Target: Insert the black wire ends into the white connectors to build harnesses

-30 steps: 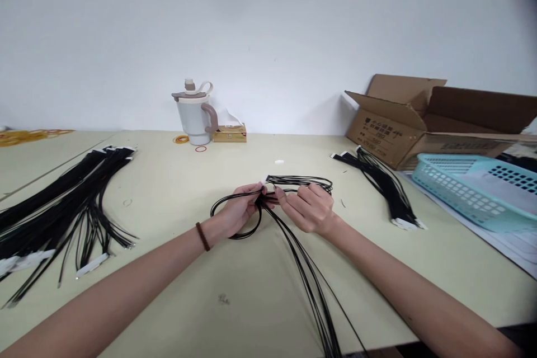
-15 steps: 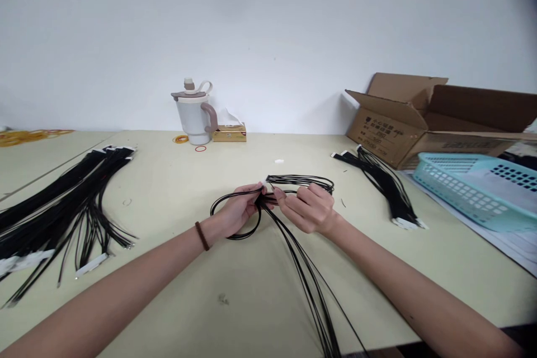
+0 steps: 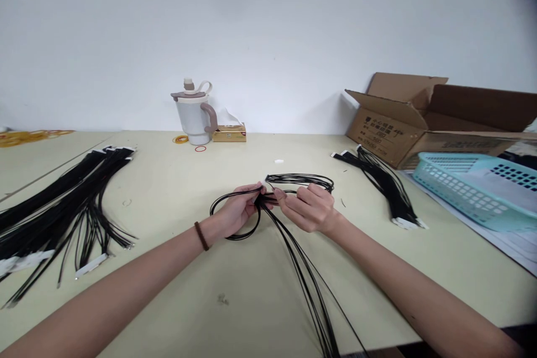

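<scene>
My left hand [image 3: 240,208] is closed around a gathered bundle of black wires [image 3: 298,254] in the middle of the table. Loops of the bundle stick out on both sides, and its loose ends trail toward the front edge. A small white connector [image 3: 264,183] shows at my left fingertips. My right hand [image 3: 308,207] pinches one thin black wire just right of that connector, its other fingers curled in. The wire's tip is hidden by the fingers.
More black wire harnesses [image 3: 79,201] with white connectors lie at left, and a smaller bunch [image 3: 380,187] at right. Behind stand a large cup [image 3: 192,114], a tissue box [image 3: 229,133] and rubber bands [image 3: 200,149]. An open cardboard box [image 3: 386,128] and a turquoise basket [image 3: 474,201] are at right.
</scene>
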Demonstrator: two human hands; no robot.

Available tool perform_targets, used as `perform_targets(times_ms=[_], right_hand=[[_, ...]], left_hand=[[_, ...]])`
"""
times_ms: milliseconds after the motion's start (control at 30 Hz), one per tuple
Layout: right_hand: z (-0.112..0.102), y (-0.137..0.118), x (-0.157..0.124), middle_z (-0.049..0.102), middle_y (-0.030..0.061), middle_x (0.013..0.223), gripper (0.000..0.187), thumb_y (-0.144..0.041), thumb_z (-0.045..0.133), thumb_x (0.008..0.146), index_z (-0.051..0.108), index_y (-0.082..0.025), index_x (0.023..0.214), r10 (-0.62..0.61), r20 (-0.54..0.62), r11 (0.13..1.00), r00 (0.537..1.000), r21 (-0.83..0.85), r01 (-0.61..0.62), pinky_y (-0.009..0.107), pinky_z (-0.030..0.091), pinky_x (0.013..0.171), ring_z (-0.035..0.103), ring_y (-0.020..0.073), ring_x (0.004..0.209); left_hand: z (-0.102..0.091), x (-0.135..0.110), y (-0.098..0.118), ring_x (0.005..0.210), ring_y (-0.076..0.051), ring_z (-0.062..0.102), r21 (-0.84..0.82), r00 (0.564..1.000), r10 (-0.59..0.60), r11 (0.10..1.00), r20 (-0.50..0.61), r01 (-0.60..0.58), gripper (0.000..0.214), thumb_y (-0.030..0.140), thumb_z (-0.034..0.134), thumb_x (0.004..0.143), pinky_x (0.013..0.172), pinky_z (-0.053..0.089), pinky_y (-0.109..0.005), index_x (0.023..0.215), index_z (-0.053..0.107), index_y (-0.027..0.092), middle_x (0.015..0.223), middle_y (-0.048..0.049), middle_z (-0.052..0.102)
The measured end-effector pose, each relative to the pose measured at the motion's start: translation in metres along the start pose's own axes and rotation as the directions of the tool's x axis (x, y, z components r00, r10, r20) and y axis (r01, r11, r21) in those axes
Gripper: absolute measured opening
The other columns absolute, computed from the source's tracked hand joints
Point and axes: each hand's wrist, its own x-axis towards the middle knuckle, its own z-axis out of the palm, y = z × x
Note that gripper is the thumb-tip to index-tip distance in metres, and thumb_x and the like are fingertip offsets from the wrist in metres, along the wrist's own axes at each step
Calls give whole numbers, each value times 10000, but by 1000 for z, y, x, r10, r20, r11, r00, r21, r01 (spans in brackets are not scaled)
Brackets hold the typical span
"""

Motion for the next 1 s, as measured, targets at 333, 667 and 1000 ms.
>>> perform_targets(times_ms=[333,667,1000], right_hand=[[2,0,-10,539,-31,591,117,-108,608,764,606,-158,870,87,116,994,989,56,-94,273,253,499,374,93,555],[8,-11,-13,570,-29,613,153,-123,595,783,586,-175,926,252,165,961,954,70,-266,258,284,546,407,98,593],[8,-15,-9,534,-26,566,63,-121,608,762,600,-184,772,298,179,946,937,74,-315,262,298,538,394,112,596]], left_hand=[[0,1,-2,666,-116,585,67,998,43,997,-48,-40,81,193,671,680,708,443,-248,697,623,131,743,-18,630],[6,-1,-1,635,-108,564,152,997,75,986,-17,-72,86,214,658,689,670,427,-246,690,623,136,729,-9,611],[9,-2,-1,625,-104,531,184,994,110,977,17,-112,186,269,672,695,643,414,-231,622,572,131,652,3,556]])
